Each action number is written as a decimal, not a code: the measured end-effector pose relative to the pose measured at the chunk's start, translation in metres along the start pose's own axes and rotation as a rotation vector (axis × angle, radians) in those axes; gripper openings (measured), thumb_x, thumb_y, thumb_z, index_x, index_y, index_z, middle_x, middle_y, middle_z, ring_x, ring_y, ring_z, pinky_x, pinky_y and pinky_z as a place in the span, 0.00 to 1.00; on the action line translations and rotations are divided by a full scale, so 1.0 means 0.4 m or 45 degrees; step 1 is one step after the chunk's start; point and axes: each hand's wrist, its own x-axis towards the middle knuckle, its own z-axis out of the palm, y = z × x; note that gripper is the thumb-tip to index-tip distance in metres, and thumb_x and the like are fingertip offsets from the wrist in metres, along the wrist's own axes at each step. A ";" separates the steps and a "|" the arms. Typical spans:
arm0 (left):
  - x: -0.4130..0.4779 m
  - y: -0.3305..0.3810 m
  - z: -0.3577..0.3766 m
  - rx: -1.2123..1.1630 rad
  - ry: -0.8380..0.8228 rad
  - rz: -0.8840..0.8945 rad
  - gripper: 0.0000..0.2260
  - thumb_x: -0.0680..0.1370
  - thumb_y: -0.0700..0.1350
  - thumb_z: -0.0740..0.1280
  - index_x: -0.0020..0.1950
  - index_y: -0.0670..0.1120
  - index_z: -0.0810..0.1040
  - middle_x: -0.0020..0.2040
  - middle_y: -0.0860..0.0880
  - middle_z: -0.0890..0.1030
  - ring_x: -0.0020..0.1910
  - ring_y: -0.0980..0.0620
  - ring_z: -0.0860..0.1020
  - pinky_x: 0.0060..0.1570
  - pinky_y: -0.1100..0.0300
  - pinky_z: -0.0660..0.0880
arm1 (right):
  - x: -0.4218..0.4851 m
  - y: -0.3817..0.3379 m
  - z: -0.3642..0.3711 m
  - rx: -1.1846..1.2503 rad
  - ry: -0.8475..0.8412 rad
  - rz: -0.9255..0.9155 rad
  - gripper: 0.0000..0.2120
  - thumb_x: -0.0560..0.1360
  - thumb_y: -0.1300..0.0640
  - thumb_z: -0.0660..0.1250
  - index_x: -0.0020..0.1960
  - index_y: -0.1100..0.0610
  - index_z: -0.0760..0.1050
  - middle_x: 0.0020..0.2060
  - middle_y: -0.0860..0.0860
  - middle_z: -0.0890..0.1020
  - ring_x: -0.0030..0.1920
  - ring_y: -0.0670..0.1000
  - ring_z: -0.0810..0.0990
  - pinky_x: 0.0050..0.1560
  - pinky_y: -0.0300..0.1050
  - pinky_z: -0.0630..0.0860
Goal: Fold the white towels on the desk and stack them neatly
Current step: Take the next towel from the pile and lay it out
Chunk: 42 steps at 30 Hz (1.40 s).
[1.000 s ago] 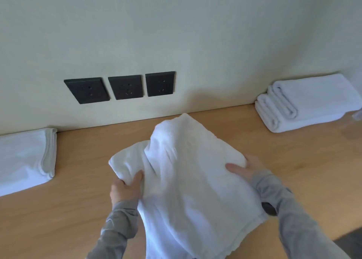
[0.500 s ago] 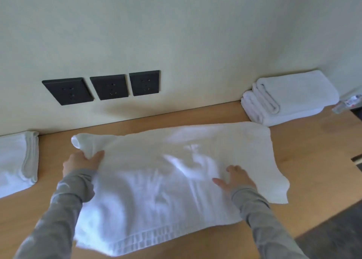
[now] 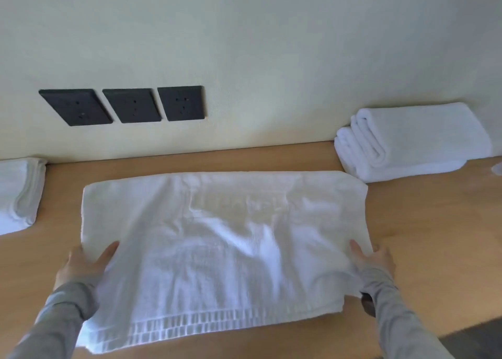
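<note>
Here the nearest part is the woven border (image 3: 173, 328) of the white towel (image 3: 222, 231), which lies spread flat on the wooden desk (image 3: 423, 239) with its long sides running left to right. A little farther in, the left hand (image 3: 81, 266) grasps the left short edge with the thumb on top of the cloth. The right hand (image 3: 376, 259) grasps the right short edge in the same manner. The other fingers of both hands are hidden by the cloth.

The step in hand seems to be the squaring of the towel for its first fold. To do it well, both hands should pull lightly apart, so that the wrinkles in the middle go flat. Then they should carry the near edge over to the far edge, until the corners meet, and press the crease smooth.

The far right corner lies just beside the folded stack (image 3: 413, 144); whether it touches cannot be told. A careless pull could therefore disturb that stack. Another folded towel (image 3: 19, 195) lies far left, well apart. Behind, three black sockets (image 3: 130, 104) sit in the wall.
</note>
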 end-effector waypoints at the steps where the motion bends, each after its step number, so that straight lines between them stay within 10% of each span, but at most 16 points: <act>1: -0.015 0.001 0.011 0.018 -0.014 0.008 0.35 0.68 0.64 0.69 0.63 0.40 0.67 0.57 0.34 0.75 0.53 0.31 0.74 0.53 0.45 0.70 | 0.017 0.005 -0.003 -0.035 -0.052 0.014 0.37 0.70 0.43 0.70 0.67 0.67 0.64 0.63 0.64 0.72 0.64 0.64 0.70 0.64 0.58 0.68; 12: -0.180 0.029 0.038 0.059 0.055 0.087 0.40 0.58 0.69 0.67 0.62 0.49 0.63 0.51 0.39 0.77 0.46 0.36 0.76 0.46 0.46 0.73 | 0.086 -0.072 -0.019 0.009 -0.523 -0.251 0.19 0.71 0.54 0.72 0.53 0.68 0.75 0.52 0.64 0.80 0.46 0.60 0.77 0.49 0.48 0.71; 18: -0.114 -0.043 -0.007 0.178 0.251 0.145 0.32 0.58 0.72 0.67 0.49 0.54 0.61 0.48 0.40 0.78 0.41 0.36 0.77 0.42 0.44 0.76 | 0.144 -0.171 -0.169 -0.055 -0.311 -0.603 0.23 0.70 0.59 0.73 0.62 0.63 0.73 0.57 0.61 0.79 0.56 0.61 0.76 0.54 0.46 0.69; 32: -0.150 -0.121 0.038 0.143 0.168 -0.044 0.53 0.54 0.72 0.66 0.73 0.52 0.52 0.67 0.37 0.66 0.64 0.33 0.64 0.63 0.36 0.64 | 0.139 0.033 -0.099 -0.179 -0.352 -0.103 0.36 0.70 0.50 0.72 0.70 0.63 0.61 0.64 0.63 0.71 0.63 0.65 0.71 0.62 0.58 0.68; 37: -0.174 -0.114 0.033 -0.012 0.130 -0.007 0.48 0.58 0.68 0.66 0.73 0.50 0.58 0.65 0.36 0.68 0.63 0.33 0.66 0.64 0.39 0.63 | 0.036 0.020 -0.056 -0.344 0.176 -0.613 0.30 0.68 0.56 0.73 0.67 0.61 0.67 0.61 0.63 0.73 0.62 0.64 0.70 0.58 0.62 0.69; 42: -0.165 -0.120 0.002 -0.105 0.081 -0.006 0.35 0.71 0.58 0.70 0.73 0.46 0.62 0.64 0.36 0.69 0.64 0.35 0.67 0.65 0.44 0.64 | -0.238 -0.114 0.127 -0.280 -0.005 -1.336 0.20 0.65 0.67 0.74 0.57 0.65 0.77 0.54 0.63 0.79 0.56 0.66 0.77 0.55 0.61 0.71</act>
